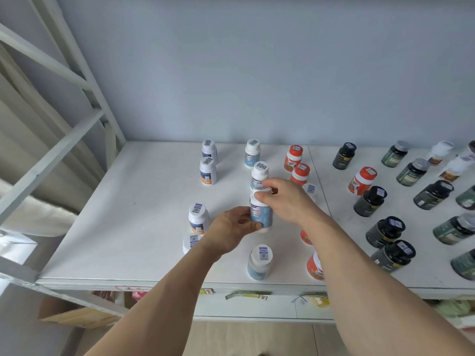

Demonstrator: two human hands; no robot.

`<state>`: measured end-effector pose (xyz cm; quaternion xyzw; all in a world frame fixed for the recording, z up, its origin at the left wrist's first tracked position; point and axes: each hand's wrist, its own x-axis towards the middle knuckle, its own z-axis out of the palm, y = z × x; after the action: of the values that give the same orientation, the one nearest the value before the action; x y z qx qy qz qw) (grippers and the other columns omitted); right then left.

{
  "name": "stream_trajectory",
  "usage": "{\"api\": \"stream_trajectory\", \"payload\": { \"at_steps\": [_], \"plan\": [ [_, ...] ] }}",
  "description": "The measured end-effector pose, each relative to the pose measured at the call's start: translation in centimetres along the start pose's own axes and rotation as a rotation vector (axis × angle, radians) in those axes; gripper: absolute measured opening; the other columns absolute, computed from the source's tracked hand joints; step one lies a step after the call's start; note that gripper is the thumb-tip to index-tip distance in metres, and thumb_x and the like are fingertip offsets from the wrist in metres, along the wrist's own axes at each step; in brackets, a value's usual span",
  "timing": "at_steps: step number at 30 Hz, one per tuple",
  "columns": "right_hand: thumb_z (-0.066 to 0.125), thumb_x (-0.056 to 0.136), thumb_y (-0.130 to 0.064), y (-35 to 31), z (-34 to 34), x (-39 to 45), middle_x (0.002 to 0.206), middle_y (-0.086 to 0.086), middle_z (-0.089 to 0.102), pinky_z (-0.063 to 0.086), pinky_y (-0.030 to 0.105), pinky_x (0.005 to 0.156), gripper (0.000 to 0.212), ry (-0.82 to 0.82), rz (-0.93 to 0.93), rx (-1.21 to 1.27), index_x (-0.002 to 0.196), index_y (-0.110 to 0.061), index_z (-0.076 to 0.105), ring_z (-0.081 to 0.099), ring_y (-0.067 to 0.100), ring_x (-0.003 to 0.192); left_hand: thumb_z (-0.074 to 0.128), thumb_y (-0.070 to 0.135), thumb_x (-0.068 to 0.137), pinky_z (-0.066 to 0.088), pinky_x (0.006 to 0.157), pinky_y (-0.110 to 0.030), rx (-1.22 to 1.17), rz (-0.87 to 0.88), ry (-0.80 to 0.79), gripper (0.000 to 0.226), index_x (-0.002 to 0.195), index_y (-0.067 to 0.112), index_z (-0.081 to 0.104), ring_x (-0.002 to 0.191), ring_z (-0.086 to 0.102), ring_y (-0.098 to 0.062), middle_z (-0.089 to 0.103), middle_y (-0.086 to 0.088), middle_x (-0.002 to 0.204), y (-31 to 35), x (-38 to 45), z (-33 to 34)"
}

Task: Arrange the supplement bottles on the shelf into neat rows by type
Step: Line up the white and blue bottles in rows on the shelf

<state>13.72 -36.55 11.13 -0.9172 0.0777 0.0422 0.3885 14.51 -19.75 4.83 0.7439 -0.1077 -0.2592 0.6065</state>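
White shelf (128, 201); held bottle (261, 214) white, pale-blue label; red-orange bottle (362, 180), white label.

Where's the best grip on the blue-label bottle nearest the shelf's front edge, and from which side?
Grip the white cap or upper body of the front blue-label bottle, coming from above and the front. It stands upright with open shelf to its left, while an orange bottle stands to its right. Both hands are busy: left hand and right hand hold another blue-label bottle.

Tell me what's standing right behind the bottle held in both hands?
Behind the held bottle stands another blue-labelled bottle; the right hand covers its base.
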Motion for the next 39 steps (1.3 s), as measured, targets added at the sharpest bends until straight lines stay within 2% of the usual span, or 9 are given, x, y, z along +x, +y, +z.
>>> {"api": "stream_trajectory", "payload": {
  "at_steps": [2,7,11,15,20,23,28,33,39],
  "plan": [
    [0.061,0.089,-0.037,0.1,0.2,-0.2,0.112,0.000,0.069,0.052,0.039,0.091,0.033,-0.005,0.005,0.014,0.117,-0.021,0.065,0.063,0.018,0.100,0.074,0.021,0.084,0.047,0.100,-0.030,0.064,-0.007,0.017,0.033,0.115,0.024,0.064,0.108,0.065,-0.013,0.072,0.003,0.111,-0.2,0.1,0.0],
    [0.068,0.083,-0.033,1.1,1.2,-0.8,0.118,-0.007,0.067,0.051,0.035,0.093,0.043,-0.036,0.060,0.065,0.124,-0.023,0.062,0.063,0.015,0.105,0.066,0.036,0.088,0.041,0.098,-0.025,0.694,0.012,0.116,0.050,0.134,0.021,0.054,0.118,0.055,-0.015,0.060,0.004,0.131,0.2,0.2,-0.2],
    [0.075,0.079,-0.032,2.2,2.4,-1.2,0.117,-0.014,0.068,0.052,0.031,0.092,0.047,-0.080,0.100,0.096,0.124,-0.029,0.062,0.064,0.011,0.105,0.058,0.038,0.094,0.037,0.106,-0.030,0.935,0.045,0.099,0.055,0.143,0.020,0.041,0.131,0.045,-0.018,0.050,0.001,0.142,0.4,0.0,-0.6],
    [0.080,0.075,-0.039,3.0,3.4,-1.7,0.105,-0.015,0.070,0.052,0.031,0.089,0.045,-0.075,0.104,0.144,0.115,-0.032,0.063,0.065,0.005,0.097,0.057,0.035,0.094,0.041,0.103,-0.035,0.968,0.068,0.099,0.049,0.139,0.018,0.045,0.127,0.049,-0.021,0.053,-0.001,0.139,0.6,0.0,-0.7],
    [0.078,0.080,-0.025,3.2,3.0,-1.9,0.116,-0.013,0.063,0.045,0.026,0.089,0.048,-0.109,0.101,0.118,0.122,-0.032,0.055,0.059,0.009,0.107,0.059,0.034,0.093,0.043,0.101,-0.035,0.944,0.091,0.117,0.051,0.139,0.019,0.046,0.125,0.050,-0.021,0.054,-0.001,0.137,0.7,0.6,-0.7],
    [0.078,0.079,-0.030,3.3,2.6,-1.6,0.127,-0.014,0.057,0.045,0.029,0.097,0.060,-0.154,0.122,0.142,0.132,-0.030,0.051,0.055,0.008,0.114,0.060,0.033,0.093,0.042,0.102,-0.033,0.946,0.090,0.128,0.053,0.142,0.019,0.044,0.127,0.049,-0.021,0.053,0.000,0.139,1.1,1.1,-1.1],
    [0.071,0.085,-0.039,2.4,1.4,0.8,0.126,-0.006,0.059,0.043,0.028,0.088,0.052,0.119,0.120,0.099,0.132,-0.024,0.053,0.056,0.013,0.112,0.059,0.031,0.093,0.041,0.103,-0.031,0.909,0.069,0.163,0.053,0.143,0.019,0.043,0.126,0.049,-0.020,0.054,0.001,0.139,2.2,1.8,-1.8],
    [0.070,0.084,-0.041,2.2,2.0,3.5,0.126,0.001,0.061,0.045,0.033,0.083,0.053,0.024,0.157,-0.025,0.129,-0.018,0.054,0.059,0.022,0.108,0.059,0.030,0.094,0.041,0.101,-0.030,0.899,0.042,0.187,0.053,0.143,0.019,0.043,0.125,0.050,-0.020,0.056,0.000,0.137,3.3,3.1,-2.0],
    [0.070,0.085,-0.037,2.8,2.5,4.9,0.110,-0.002,0.069,0.051,0.035,0.084,0.033,-0.020,0.156,-0.040,0.113,-0.023,0.061,0.064,0.020,0.097,0.062,0.028,0.092,0.038,0.100,-0.026,0.824,-0.008,0.168,0.053,0.142,0.018,0.045,0.125,0.051,-0.018,0.055,0.001,0.137,3.7,4.5,-2.5]
  ]
}}
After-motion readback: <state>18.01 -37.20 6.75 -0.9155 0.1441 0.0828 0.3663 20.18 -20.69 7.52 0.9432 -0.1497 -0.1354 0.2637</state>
